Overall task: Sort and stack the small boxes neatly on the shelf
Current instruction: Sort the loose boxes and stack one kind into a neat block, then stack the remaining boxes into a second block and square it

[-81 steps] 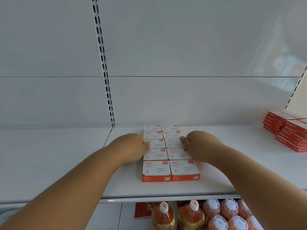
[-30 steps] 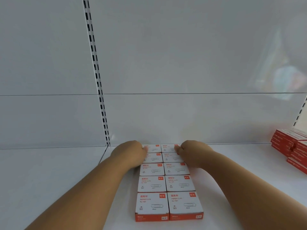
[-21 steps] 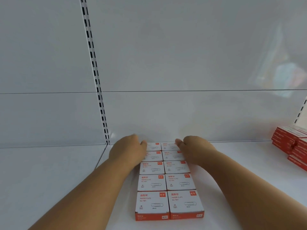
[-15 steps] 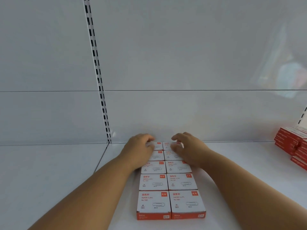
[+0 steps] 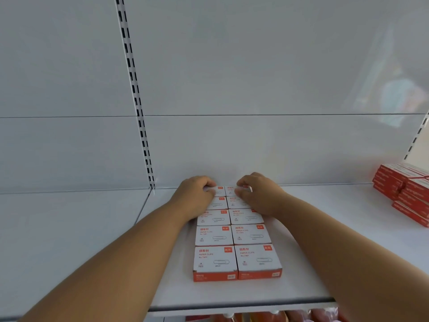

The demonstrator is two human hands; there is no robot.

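The left hand [image 5: 196,197] and right hand [image 5: 260,196] partly cover the rearmost paper-clip boxes [image 5: 217,190] at the shelf's [image 5: 325,240] back edge; print there is illegible. Red boxes [image 5: 404,191] are cut off at the right; bottles [image 5: 267,318] below the front edge are cropped and blurred.

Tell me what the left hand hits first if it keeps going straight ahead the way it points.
Probably the white back panel of the shelf: the left hand grips the rearmost left box, which sits close to it. Depth is unclear.
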